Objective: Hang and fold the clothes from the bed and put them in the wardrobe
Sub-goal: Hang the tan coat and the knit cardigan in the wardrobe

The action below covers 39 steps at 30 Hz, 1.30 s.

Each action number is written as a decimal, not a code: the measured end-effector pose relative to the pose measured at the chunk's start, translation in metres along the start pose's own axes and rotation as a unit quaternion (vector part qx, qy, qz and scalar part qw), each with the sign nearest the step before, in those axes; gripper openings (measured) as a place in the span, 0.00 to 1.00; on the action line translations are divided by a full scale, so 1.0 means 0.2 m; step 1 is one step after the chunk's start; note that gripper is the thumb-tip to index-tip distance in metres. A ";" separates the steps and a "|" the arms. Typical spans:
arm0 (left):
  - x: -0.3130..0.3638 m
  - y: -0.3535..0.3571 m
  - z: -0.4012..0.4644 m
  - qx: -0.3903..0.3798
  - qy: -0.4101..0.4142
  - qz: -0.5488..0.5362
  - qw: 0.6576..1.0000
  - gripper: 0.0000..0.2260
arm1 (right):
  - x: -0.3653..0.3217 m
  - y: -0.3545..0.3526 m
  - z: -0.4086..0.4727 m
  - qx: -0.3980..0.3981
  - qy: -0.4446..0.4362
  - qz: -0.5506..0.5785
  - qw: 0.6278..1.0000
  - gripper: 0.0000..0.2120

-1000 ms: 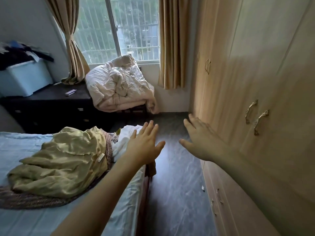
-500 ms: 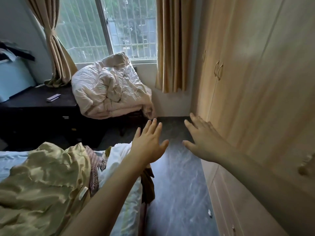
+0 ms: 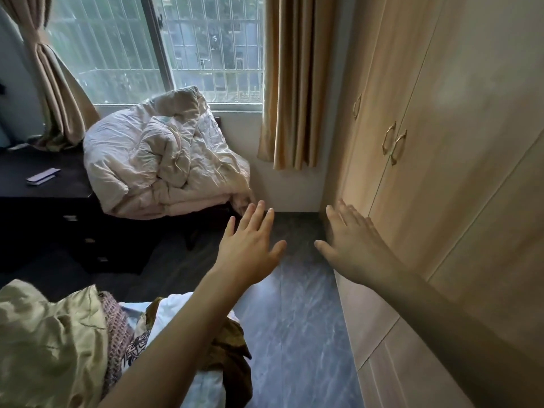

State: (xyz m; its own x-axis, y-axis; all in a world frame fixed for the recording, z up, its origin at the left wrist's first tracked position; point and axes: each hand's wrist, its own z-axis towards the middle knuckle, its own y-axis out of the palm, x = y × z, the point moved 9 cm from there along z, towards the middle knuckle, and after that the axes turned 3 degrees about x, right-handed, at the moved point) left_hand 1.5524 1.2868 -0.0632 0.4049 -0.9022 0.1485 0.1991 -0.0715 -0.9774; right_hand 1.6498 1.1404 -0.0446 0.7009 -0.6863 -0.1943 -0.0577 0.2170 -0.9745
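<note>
A heap of clothes lies on the bed at the lower left: a shiny olive-gold garment [image 3: 44, 340] on top, a pinkish knitted piece [image 3: 116, 328] and a white patterned one [image 3: 167, 316] beside it. My left hand [image 3: 250, 245] is stretched out over the floor, fingers apart, holding nothing. My right hand [image 3: 353, 245] is also spread and empty, close to the wardrobe [image 3: 441, 201], whose light wooden doors are closed. A pair of brass handles [image 3: 393, 142] sits above my right hand.
A crumpled cream duvet [image 3: 164, 160] is piled on a dark chair under the barred window [image 3: 164, 48]. A dark dresser [image 3: 44, 201] stands at left. Tan curtains [image 3: 294, 83] hang beside the wardrobe. Grey marbled floor [image 3: 294, 334] runs between bed and wardrobe.
The view has swung right and up, so the bed and clothes slid to the lower left and the wardrobe handles came back into view. Both hands stay spread and empty.
</note>
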 end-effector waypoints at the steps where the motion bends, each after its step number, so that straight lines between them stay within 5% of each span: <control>1: -0.02 0.01 0.06 0.001 -0.003 0.000 1.000 0.32 | 0.01 0.00 0.07 0.006 -0.001 -0.004 1.000 0.36; 25: -0.30 0.30 1.76 -0.026 -0.069 0.020 0.997 0.32 | 0.35 0.22 1.91 -0.032 -0.099 0.019 0.994 0.36; 39: -0.92 0.34 2.60 0.025 -0.132 0.004 0.991 0.30 | 0.03 0.38 3.01 -0.023 -0.174 0.048 0.983 0.34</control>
State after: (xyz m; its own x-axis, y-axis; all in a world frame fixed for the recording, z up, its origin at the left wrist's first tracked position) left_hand 1.9548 1.6691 -0.0784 0.6247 -0.7593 0.1822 0.2373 -0.0376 -0.9707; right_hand 2.0778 1.5702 -0.0528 0.8912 -0.3827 -0.2434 -0.1621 0.2323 -0.9590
